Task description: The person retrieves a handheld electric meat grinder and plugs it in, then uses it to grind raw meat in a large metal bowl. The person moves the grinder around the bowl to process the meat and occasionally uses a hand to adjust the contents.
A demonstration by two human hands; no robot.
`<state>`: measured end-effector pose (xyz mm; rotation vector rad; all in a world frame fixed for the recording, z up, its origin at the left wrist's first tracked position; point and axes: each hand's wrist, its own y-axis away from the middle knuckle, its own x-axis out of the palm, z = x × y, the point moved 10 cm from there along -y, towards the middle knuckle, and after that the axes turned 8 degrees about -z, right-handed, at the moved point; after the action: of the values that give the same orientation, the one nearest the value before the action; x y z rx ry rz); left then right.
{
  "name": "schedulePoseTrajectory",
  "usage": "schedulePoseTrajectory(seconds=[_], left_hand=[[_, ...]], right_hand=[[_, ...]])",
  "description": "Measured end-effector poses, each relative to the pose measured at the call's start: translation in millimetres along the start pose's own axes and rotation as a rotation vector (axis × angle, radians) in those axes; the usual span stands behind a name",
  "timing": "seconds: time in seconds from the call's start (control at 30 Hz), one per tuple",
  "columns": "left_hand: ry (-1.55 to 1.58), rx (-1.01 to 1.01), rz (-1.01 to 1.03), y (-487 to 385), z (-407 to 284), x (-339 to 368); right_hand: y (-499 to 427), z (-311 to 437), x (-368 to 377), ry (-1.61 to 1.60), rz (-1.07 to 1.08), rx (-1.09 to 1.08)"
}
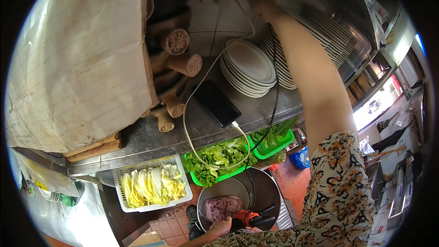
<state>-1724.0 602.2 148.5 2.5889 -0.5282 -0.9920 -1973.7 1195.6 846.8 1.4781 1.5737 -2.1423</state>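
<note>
My right hand [265, 6] reaches up to the tiled wall, blurred and in shadow. Its fingers are closed about the upper end of a black power cord [275, 75]; the plug is not clear. This cord hangs down to a red and black corded power tool [247, 216], resting over a large round metal pot [271, 188]. Low in the view, my left hand [221, 226] grips the dark end of that tool; its fingers are partly hidden. A block of pinkish, seemingly frozen minced meat [223, 207] lies inside the pot.
A smartphone [217, 103] with a white charging cable [185, 116] lies on the metal shelf [144, 151], beside stacked plates [252, 65] and carved wooden moulds [176, 41]. Below are a white basket of cabbage [154, 187] and green baskets of lettuce [219, 159].
</note>
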Motion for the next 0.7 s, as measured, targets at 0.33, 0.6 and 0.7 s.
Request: schedulePoseTrajectory(seconds=[0.33,0.6,0.7], left_hand=[[-0.061,0.053,-0.070,-4,-2,5],[-0.061,0.043,-0.084,0,-2,3],[-0.079,0.006,-0.120,2,-3,-2]], right_hand=[[-10,36,-17,0.451,-0.086,-0.347],[-44,-22,6,0.065,-0.028,0.210],[-38,-12,0,0.116,-0.116,0.099]])
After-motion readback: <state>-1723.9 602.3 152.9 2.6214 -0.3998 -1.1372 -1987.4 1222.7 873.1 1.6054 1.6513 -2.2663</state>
